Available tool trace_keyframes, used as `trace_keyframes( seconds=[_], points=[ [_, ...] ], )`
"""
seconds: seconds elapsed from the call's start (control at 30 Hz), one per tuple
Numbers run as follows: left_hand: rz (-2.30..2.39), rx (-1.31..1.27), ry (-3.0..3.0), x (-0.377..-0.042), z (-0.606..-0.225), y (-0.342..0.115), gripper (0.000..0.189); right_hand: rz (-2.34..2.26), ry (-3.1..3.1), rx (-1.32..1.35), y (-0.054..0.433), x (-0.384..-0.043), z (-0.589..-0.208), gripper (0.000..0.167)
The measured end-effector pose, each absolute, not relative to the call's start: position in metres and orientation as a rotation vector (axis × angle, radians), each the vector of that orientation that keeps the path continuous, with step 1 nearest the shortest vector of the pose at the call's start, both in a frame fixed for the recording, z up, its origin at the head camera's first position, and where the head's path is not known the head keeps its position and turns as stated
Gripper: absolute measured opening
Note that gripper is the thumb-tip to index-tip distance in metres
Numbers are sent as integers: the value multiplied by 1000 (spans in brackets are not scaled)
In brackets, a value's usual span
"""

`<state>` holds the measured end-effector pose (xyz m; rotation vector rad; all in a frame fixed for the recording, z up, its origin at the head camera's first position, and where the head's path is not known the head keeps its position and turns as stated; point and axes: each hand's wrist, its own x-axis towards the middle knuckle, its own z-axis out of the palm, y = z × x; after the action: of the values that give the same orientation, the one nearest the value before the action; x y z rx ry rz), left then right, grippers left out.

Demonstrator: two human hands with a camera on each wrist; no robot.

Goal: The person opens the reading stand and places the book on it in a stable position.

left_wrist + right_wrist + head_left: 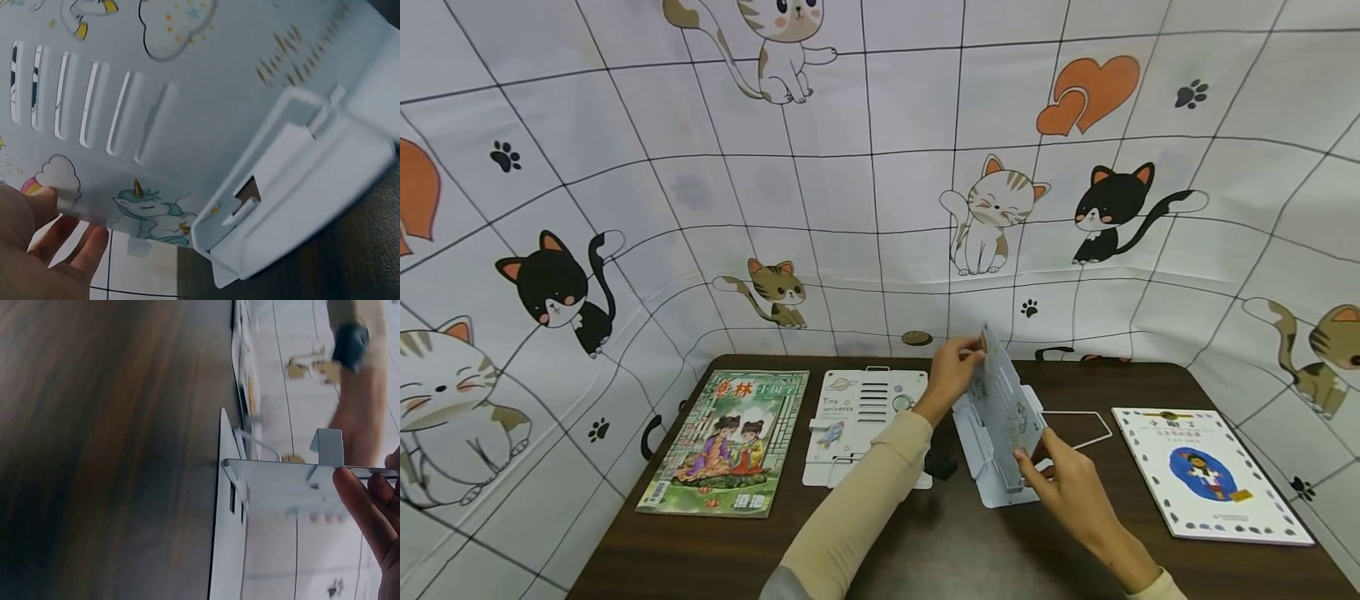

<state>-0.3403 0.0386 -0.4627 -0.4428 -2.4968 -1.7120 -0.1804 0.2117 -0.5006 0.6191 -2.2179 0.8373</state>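
A pale book stand (1000, 408) with slots and a printed unicorn stands partly unfolded on the table, its panel raised steeply over a flat base (973, 454). My left hand (951, 375) pinches the panel's upper far edge; in the left wrist view the fingers lie behind it and the thumb in front. My right hand (1067, 475) holds the panel's near edge, the thumb on one side and fingers on the other. In the right wrist view that hand (378, 512) grips the panel (275, 478) beside a small bent tab (330, 447). A wire leg (1107, 425) sticks out to the right.
A second white stand (842, 450), marked "Tiny universe", lies flat left of centre, partly behind my left forearm. A green magazine (737, 450) lies at the left, and a white book (1210, 483) at the right. A cat-printed curtain (880, 192) surrounds the dark table (700, 558).
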Motion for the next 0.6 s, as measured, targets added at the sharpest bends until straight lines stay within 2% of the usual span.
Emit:
trace_keyframes(
  seconds=[0.27,0.6],
  points=[
    [-1698,-528,-2554,-342,-456,45,33,977,-2219,688,177,-185,-507,34],
    [-1683,-627,-2570,-335,-458,30,39,1014,-2248,645,171,-181,-501,34]
  ],
)
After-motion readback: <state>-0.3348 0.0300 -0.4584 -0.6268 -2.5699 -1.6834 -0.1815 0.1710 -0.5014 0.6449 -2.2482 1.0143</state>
